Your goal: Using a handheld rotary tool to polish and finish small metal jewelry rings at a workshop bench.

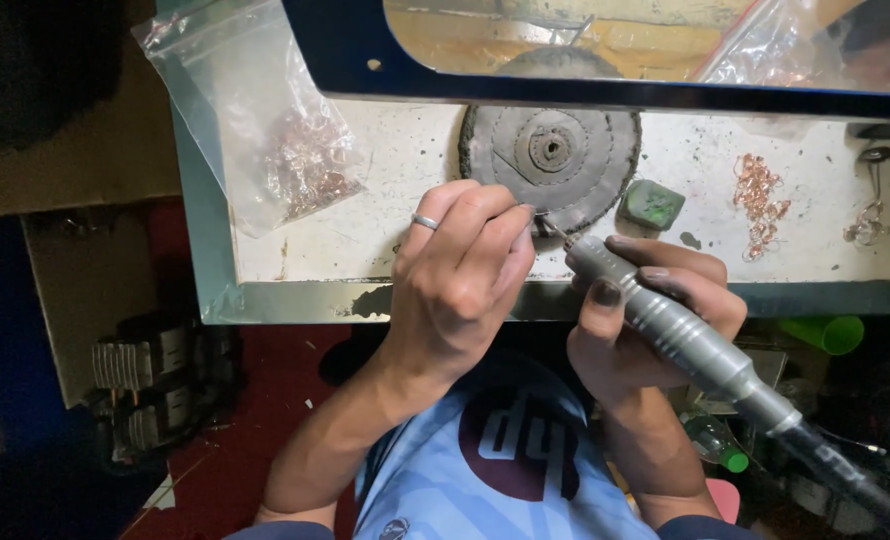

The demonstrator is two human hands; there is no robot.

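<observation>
Head view: 2 hands are working a tiny piece at the bench edge.
Left hand (460, 275) is pinching something too small to identify; right hand (655, 300) is clamping the rotary handpiece (680, 335), tip beside those fingertips (521, 215), risking a slip into skin.

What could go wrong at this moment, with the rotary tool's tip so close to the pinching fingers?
1. The left hand pinches a piece too small to make out, right at the tip of the rotary handpiece held by the right hand; a slip could nick the fingertips.
2. The small piece could jump from the pinch and get lost beyond the worktop edge.
</observation>
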